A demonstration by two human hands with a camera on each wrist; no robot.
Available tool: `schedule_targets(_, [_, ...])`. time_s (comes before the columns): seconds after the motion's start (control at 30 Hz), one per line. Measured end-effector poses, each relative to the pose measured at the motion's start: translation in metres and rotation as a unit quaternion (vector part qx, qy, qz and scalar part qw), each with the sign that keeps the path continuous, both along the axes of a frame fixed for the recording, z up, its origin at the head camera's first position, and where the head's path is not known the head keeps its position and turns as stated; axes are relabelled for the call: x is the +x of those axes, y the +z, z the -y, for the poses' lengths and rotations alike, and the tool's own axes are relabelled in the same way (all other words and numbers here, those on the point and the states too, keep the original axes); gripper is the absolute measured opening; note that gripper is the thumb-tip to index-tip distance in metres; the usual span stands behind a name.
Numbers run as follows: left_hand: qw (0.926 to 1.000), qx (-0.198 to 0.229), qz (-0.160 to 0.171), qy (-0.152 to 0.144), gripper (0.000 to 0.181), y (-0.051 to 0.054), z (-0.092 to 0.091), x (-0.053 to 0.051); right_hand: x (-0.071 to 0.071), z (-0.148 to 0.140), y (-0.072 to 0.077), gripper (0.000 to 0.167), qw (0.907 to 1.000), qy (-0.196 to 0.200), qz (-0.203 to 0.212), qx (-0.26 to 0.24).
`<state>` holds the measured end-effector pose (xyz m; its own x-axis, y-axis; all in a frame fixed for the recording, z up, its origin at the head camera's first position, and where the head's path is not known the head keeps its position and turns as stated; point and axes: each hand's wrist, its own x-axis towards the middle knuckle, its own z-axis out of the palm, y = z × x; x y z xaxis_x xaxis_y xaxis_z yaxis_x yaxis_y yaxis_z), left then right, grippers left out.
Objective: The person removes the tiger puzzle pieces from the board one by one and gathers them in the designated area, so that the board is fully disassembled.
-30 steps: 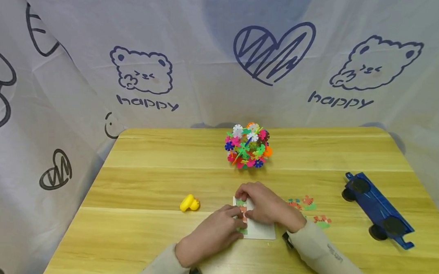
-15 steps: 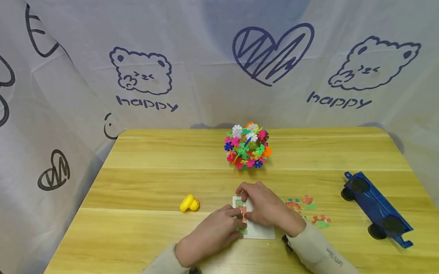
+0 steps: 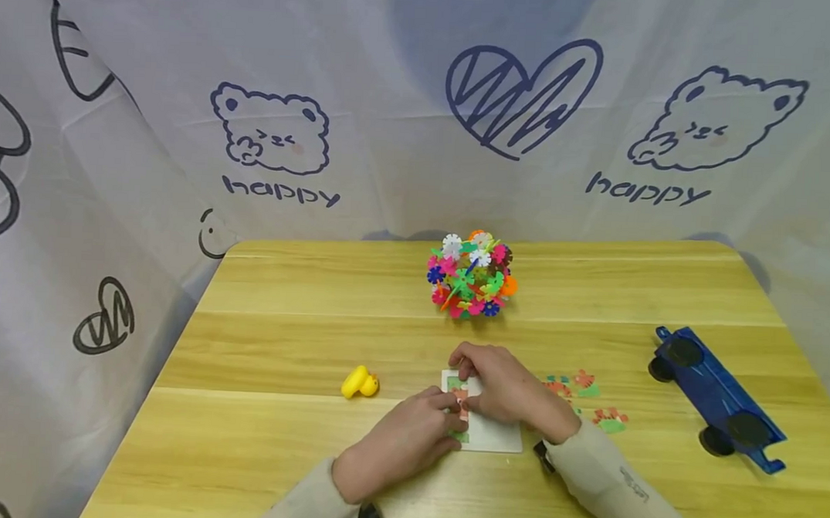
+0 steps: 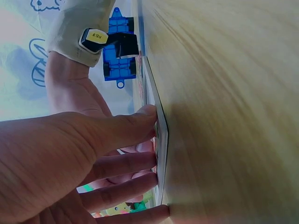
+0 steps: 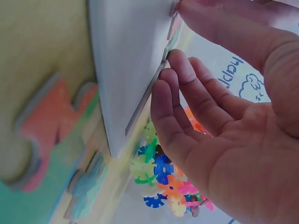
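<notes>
Two-handed, bracketed the near-to-far puzzle strip (image 3: 464, 413) on the white board (image 3: 496, 435) between left hand (image 3: 403, 440) and right hand (image 3: 505, 386), with parted fingers touching without visible grip.

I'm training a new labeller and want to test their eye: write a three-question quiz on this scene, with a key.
1. What are the left hand and right hand working at?
A) duck
B) board
C) flower ball
2. True or false: in the head view, the duck lies left of the board.
3. Fill in: the toy car has a ____ body.
Key: 1 B; 2 true; 3 blue.
</notes>
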<state>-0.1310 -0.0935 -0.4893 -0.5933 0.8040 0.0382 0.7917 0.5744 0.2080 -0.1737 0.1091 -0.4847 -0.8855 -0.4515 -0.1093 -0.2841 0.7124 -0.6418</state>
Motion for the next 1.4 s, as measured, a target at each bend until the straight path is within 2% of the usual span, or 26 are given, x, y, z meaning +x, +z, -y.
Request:
schedule_targets(0.23, [0.9999, -0.006, 0.008, 0.004, 0.019, 0.001, 0.0, 0.0, 0.0, -0.002, -0.002, 0.049, 0.9997, 0.014, 0.014, -0.012])
schedule_targets(0.37, [1.0, 0.007, 0.0, -0.007, 0.018, 0.001, 0.001, 0.0, 0.0, -0.003, -0.001, 0.052, 0.9996, 0.022, 0.016, -0.011])
schedule_targets(0.4, [0.9997, 0.014, -0.01, -0.015, 0.019, -0.008, 0.003, -0.003, 0.0, -0.003, -0.001, 0.052, 0.9995, 0.023, 0.018, -0.01])
schedule_targets(0.6, [0.9998, 0.017, -0.005, -0.013, 0.021, -0.009, 0.002, -0.003, 0.002, -0.004, 0.001, 0.048, 0.9993, 0.032, 0.018, -0.008])
schedule_targets(0.63, [0.9999, 0.01, 0.006, -0.004, 0.02, 0.0, 0.0, 0.0, 0.002, -0.003, 0.001, 0.049, 0.9994, 0.03, 0.014, -0.007])
schedule_targets(0.73, [0.9999, -0.003, 0.015, 0.005, 0.02, 0.001, -0.001, 0.0, 0.004, -0.002, 0.001, 0.052, 0.9998, 0.018, -0.008, 0.009])
schedule_targets(1.0, [0.9997, -0.012, 0.021, 0.007, 0.02, 0.002, -0.001, 0.0, 0.007, 0.0, 0.002, 0.053, 0.9992, -0.027, -0.014, 0.024])
schedule_targets(1.4, [0.9998, -0.015, 0.015, 0.003, 0.019, 0.002, -0.001, -0.001, 0.004, -0.003, 0.0, 0.043, 0.9999, 0.006, -0.001, -0.009])
